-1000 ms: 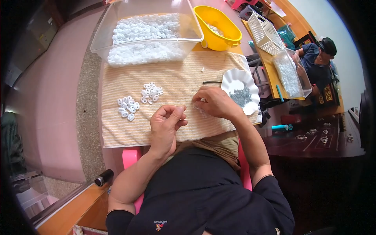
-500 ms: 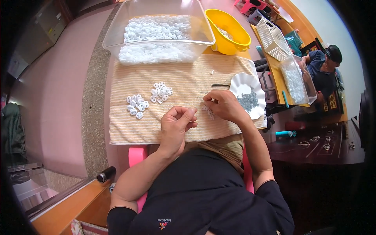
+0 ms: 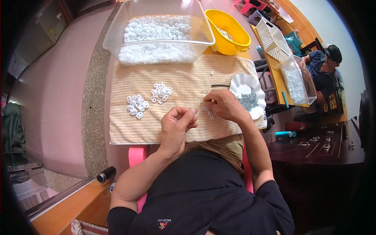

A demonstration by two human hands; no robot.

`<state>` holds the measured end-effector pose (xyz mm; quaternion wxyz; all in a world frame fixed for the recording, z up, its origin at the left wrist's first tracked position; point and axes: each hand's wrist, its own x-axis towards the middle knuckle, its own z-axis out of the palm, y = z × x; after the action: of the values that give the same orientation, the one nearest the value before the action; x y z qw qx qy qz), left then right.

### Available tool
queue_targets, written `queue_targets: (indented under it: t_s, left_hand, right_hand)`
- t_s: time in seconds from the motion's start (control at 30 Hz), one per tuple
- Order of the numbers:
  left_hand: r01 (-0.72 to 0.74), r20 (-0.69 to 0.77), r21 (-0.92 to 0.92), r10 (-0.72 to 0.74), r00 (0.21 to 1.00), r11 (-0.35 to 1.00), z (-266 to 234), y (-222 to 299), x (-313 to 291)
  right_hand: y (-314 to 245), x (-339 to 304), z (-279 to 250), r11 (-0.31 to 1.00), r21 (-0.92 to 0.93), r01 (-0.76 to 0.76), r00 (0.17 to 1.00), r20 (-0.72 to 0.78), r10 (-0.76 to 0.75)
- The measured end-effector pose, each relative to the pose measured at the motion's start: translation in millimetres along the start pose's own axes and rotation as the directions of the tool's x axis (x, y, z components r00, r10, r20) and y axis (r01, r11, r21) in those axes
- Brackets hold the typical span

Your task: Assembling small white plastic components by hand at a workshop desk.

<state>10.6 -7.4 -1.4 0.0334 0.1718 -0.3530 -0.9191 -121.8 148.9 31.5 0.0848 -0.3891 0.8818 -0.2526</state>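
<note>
My left hand [image 3: 179, 121] is closed in a pinch above the striped towel [image 3: 168, 133]; whatever its fingertips hold is too small to make out. To its right, my right hand [image 3: 222, 102] is curled with its fingers together, also around something I cannot make out. Partly beneath the right hand lies a small group of white plastic pieces [image 3: 211, 116]. Two more heaps of white oval two-holed pieces [image 3: 137, 105] and similar pieces [image 3: 160, 92] lie left of my hands. Beside the right hand sits a scalloped white plate [image 3: 239, 81] holding many small grey bits [image 3: 250, 101].
A clear bin [image 3: 156, 47] of white pieces stands at the back, beside a yellow tub [image 3: 219, 19]. A thin dark rod [image 3: 220, 85] and a small white piece [image 3: 212, 73] lie near the plate. At the right, another person [image 3: 325, 70] sits by a second clear bin [image 3: 307, 80].
Hardly anything differs. Both hands keep nearly the same place and pinch, and the heaps on the towel look unchanged.
</note>
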Motion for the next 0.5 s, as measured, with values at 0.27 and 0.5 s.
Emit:
queue_targets:
  t_s: [0.27, 0.5]
  left_hand:
    - [-0.127, 0.013, 0.121, 0.126, 0.992, 0.984, 1.8, -2.0, -4.4]
    - [-0.2, 0.025, 0.13, 0.198, 0.98, 0.971, 4.8, -2.3, -5.5]
  right_hand:
    - [-37.4, 34.0, 10.8, 0.993, -0.037, 0.115, 0.993, 0.031, -0.114]
    - [-39.3, 69.3, 43.5, 0.975, -0.079, 0.206, 0.976, 0.084, -0.199]
